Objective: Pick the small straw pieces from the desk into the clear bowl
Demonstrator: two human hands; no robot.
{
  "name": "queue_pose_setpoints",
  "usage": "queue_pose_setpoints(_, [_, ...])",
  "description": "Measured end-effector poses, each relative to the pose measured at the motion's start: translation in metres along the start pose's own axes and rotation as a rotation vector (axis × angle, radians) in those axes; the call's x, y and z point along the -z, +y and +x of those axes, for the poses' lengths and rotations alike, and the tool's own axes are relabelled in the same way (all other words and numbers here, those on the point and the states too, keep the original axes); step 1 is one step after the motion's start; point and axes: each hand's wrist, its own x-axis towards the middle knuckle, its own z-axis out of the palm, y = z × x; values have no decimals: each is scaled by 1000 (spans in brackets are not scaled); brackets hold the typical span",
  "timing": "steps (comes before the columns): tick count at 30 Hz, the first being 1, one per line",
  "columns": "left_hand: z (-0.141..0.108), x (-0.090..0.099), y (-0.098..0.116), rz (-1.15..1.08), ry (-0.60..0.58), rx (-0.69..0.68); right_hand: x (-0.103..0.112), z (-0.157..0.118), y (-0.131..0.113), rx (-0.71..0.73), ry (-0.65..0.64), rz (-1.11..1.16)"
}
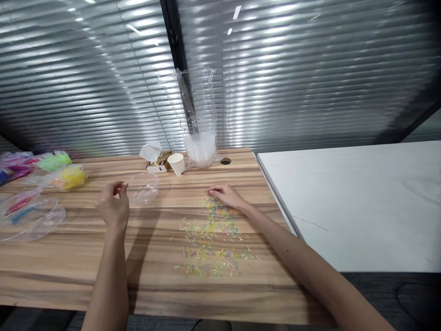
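Many short, thin, straw-like pieces [212, 227] in yellow, green, blue and pink lie scattered over the wood-grain table. My right hand [225, 195] rests at the far edge of this scatter, thumb and fingers closed together. Whatever the fingertips pinch there is too small to make out. Beside the left rim of a clear plastic bowl [146, 196], my left hand [115, 204] is raised with its fingers curled into a pinch. Whether it touches the rim or holds a small piece cannot be seen. The bowl stands upright.
Behind the bowl stand a paper cup [177, 164], a tissue box [158, 165] and a plastic bag of clear cups [201, 147]. At left are more clear bowls [48, 225] and bags of coloured pieces [70, 178]. A white table [361, 202] adjoins on the right.
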Motion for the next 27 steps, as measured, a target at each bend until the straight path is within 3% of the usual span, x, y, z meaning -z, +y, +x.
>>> queue_pose_setpoints(6, [-5, -9, -7, 125, -97, 20, 1, -1, -1, 13, 3, -39])
queue_pose_setpoints(9, [-8, -10, 8, 90, -49, -56, 1, -2, -2, 18, -4, -40])
queue_pose_setpoints(11, [-12, -8, 26, -20, -111, -106, 1, -2, -2, 18, -5, -47])
queue_pose_setpoints(13, [-18, -6, 48, -244, -377, -149, 1, -2, -3, 15, -3, -47])
queue_pose_setpoints(14, [-22, -6, 59, -358, -591, -164, 1, -2, -3, 12, -3, -39])
queue_pose_setpoints(16, [-32, -5, 78, -483, -1131, -206, 2, -2, -4, 3, -4, -18])
queue_pose_setpoints(18, [-41, -7, 90, -488, -1441, -202, 2, -2, -5, -1, -4, -8])
queue_pose_setpoints(20, [-47, -9, 93, -456, -1529, -160, 2, -2, -5, -4, -4, -10])
queue_pose_setpoints(24, [-51, -13, 86, -432, -1557, -96, 2, 0, -2, -6, -7, 4])
queue_pose_setpoints(27, [-50, -15, 81, -421, -1565, -137, 1, 1, 1, 7, -7, -3])
